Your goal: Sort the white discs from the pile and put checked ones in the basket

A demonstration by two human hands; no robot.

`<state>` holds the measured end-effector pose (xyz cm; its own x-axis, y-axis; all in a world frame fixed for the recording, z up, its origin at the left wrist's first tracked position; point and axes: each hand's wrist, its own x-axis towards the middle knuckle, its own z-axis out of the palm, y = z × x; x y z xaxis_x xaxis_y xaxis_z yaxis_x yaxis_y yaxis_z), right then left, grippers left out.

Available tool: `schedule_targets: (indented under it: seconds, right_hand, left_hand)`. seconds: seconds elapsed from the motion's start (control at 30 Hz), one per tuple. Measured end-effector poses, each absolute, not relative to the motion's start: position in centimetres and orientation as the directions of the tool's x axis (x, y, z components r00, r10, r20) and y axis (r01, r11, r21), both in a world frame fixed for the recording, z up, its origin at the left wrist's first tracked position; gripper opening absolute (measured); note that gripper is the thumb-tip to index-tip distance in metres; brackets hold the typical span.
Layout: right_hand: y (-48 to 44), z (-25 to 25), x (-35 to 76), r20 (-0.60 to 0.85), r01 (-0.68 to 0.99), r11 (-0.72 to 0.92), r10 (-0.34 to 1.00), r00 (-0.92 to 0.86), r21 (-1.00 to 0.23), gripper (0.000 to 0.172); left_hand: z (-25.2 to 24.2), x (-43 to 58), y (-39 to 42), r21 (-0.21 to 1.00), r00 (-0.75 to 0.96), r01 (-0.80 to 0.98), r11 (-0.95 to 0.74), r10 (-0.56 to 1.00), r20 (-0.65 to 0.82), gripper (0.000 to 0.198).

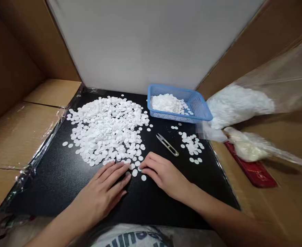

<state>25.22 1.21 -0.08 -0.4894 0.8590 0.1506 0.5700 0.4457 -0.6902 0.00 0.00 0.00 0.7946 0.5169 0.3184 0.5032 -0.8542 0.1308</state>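
A big heap of small white round discs lies on the black work surface. My left hand rests flat on the surface at the heap's near edge, fingers stretched out and open, fingertips touching a few loose discs. My right hand lies beside it, fingers bent down onto the surface near the same loose discs, nothing visibly held. A small metal thread snipper lies just beyond my right hand. A smaller group of discs lies to the right.
A blue plastic basket holding white discs stands at the back right. Two clear plastic bags of white pieces lie on the right cardboard, over a red flat box. Cardboard walls flank the surface; a white panel stands behind.
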Motion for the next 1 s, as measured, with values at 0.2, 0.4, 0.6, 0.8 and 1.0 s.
schedule_targets:
  seconds: [0.2,0.4,0.6,0.8,1.0]
  right_hand:
    - [1.5,-0.3,25.1,0.123,0.596,0.399,0.885,-0.449,-0.697,0.009]
    - [1.7,0.0,24.9,0.084,0.578,0.331,0.908,-0.412,-0.746,0.012]
    - [1.6,0.3,25.8,0.140,0.553,0.387,0.889,-0.435,-0.738,0.018]
    - [1.4,0.9,26.7,0.159,0.553,0.597,0.749,-0.643,-0.581,0.017]
    - [1.1,0.5,26.3,0.177,0.568,0.629,0.738,-0.651,-0.531,0.005]
  left_hand:
    - [0.1,0.0,-0.2,0.284,0.723,0.527,-0.801,0.599,0.346,0.022]
    - [0.3,3.2,0.7,0.210,0.685,0.618,-0.758,0.650,0.329,0.009]
    - [0.9,4.3,1.2,0.105,0.755,0.580,-0.808,0.581,0.304,0.012]
    - [0.8,3.1,0.2,0.384,0.638,0.597,-0.704,0.707,0.305,0.011]
    - [0.1,2.1,0.2,0.519,0.532,0.659,-0.544,0.825,0.190,0.009]
